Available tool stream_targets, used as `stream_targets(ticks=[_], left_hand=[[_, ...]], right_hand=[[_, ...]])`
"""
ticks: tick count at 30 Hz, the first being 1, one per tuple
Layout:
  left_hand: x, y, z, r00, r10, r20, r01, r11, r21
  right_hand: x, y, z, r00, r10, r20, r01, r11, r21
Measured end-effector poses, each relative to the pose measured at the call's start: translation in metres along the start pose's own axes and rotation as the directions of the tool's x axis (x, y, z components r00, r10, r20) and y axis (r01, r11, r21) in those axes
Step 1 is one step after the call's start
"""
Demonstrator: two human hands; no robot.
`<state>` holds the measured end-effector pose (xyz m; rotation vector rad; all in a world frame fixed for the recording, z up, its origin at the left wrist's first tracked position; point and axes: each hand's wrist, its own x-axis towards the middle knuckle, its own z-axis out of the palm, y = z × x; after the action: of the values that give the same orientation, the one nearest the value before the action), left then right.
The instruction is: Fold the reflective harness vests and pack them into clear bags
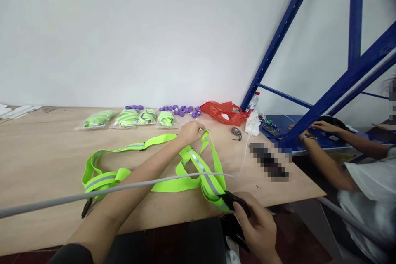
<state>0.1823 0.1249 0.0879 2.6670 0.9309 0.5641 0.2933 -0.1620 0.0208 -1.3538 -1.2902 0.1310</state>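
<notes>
A neon-yellow reflective strap harness (pixel 206 171) with a grey stripe lies loosely looped on the wooden table. My left hand (pixel 192 132) is closed on a narrow end of the strap, at the far side of the loops. At the table's front edge, my right hand (pixel 258 225) is closed around a black buckle-like piece (pixel 238 203) at the near end of the band. Its exact form is partly hidden by my fingers. More of the strap lies bunched to the left, with a black clip (pixel 86 207) hanging at the table edge.
Several bagged yellow straps (pixel 126 118) lie near the wall beside purple rolls (pixel 179 110). A red plastic bag (pixel 223 112), a tape measure (pixel 236 132) and a bottle (pixel 253 102) are farther right. A grey cable (pixel 123 189) crosses the view. Past the blue rack (pixel 337 80), another person's arms (pixel 321 161) are working.
</notes>
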Motion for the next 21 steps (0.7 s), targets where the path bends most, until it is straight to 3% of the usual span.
stream_targets(ticks=[4, 8, 12, 16, 21], left_hand=[[-0.015, -0.014, 0.001, 0.998, -0.024, 0.060, 0.023, 0.999, 0.029], [-0.036, -0.045, -0.007, 0.982, -0.046, 0.184, 0.021, 0.991, 0.134], [-0.037, -0.066, -0.015, 0.956, -0.111, 0.273, 0.044, 0.969, 0.241], [-0.023, -0.061, -0.016, 0.902, -0.144, 0.407, 0.018, 0.954, 0.298], [-0.012, -0.043, -0.011, 0.779, 0.010, 0.628, -0.161, 0.970, 0.185]], right_hand=[[0.000, 0.009, 0.005, 0.997, -0.050, -0.058, 0.041, 0.990, -0.136], [-0.001, 0.017, 0.004, 0.989, -0.144, 0.041, 0.150, 0.970, -0.194], [0.000, 0.021, 0.006, 0.985, -0.136, 0.104, 0.148, 0.982, -0.119], [-0.005, 0.026, 0.012, 0.989, -0.096, 0.112, 0.103, 0.993, -0.061], [-0.017, 0.029, 0.019, 0.999, 0.031, 0.038, -0.031, 0.999, -0.014]])
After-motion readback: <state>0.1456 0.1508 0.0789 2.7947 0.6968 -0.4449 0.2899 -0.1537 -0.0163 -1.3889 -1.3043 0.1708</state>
